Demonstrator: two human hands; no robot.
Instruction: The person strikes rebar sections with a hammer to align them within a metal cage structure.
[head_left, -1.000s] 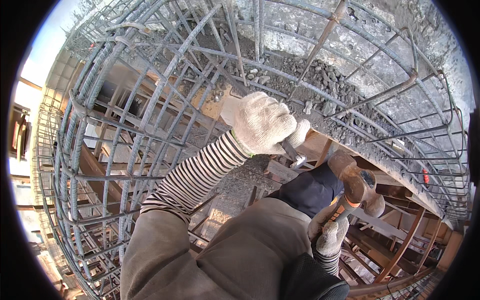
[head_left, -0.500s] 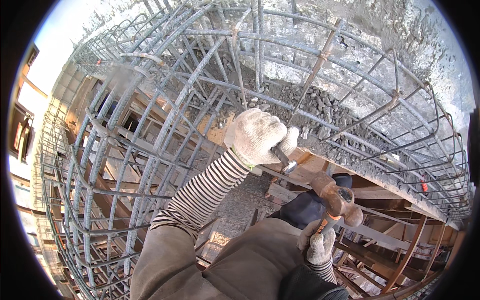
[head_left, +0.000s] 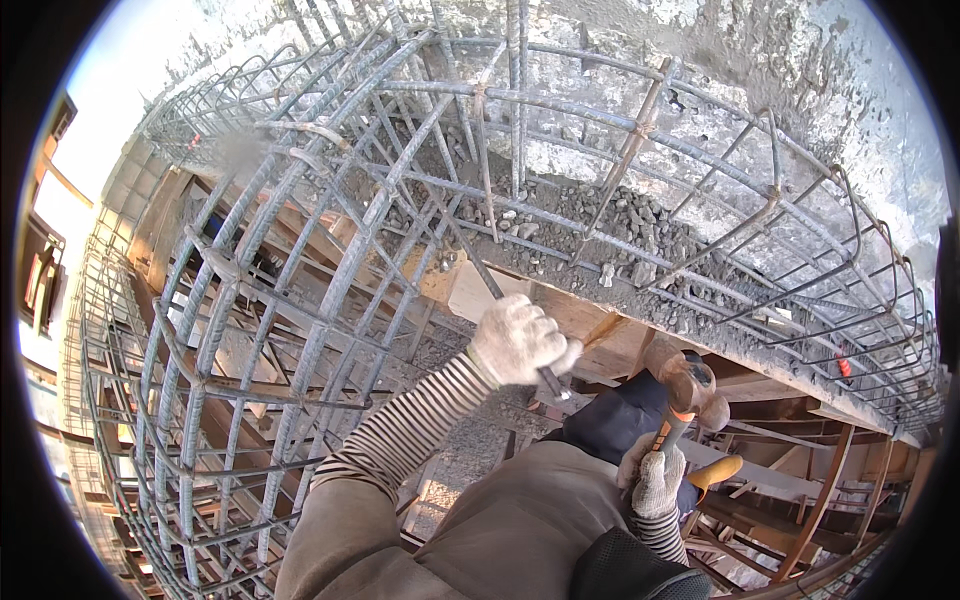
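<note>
My left hand (head_left: 522, 343), in a pale knit glove, is closed around a long steel chisel (head_left: 484, 272). The blunt end sticks out below my fist; the shaft slants up and away to the left toward the rebar, where I cannot make out its tip. At the lower right, my right hand (head_left: 652, 477), gloved too, grips a hammer (head_left: 672, 432) by its dark and orange handle. Its rusty head (head_left: 690, 386) is raised above that hand, apart from the chisel's end.
A rebar cage (head_left: 340, 260) fills the left and curves across the far side. Broken concrete rubble (head_left: 640, 225) lies along a rough wall (head_left: 780, 60). Wooden boards (head_left: 590, 325) and beams are below. A yellow piece (head_left: 718, 472) shows beside my right hand.
My left hand has come nearer to me, and more of the chisel's shaft now shows beyond it. My right hand with the hammer has shifted slightly right.
</note>
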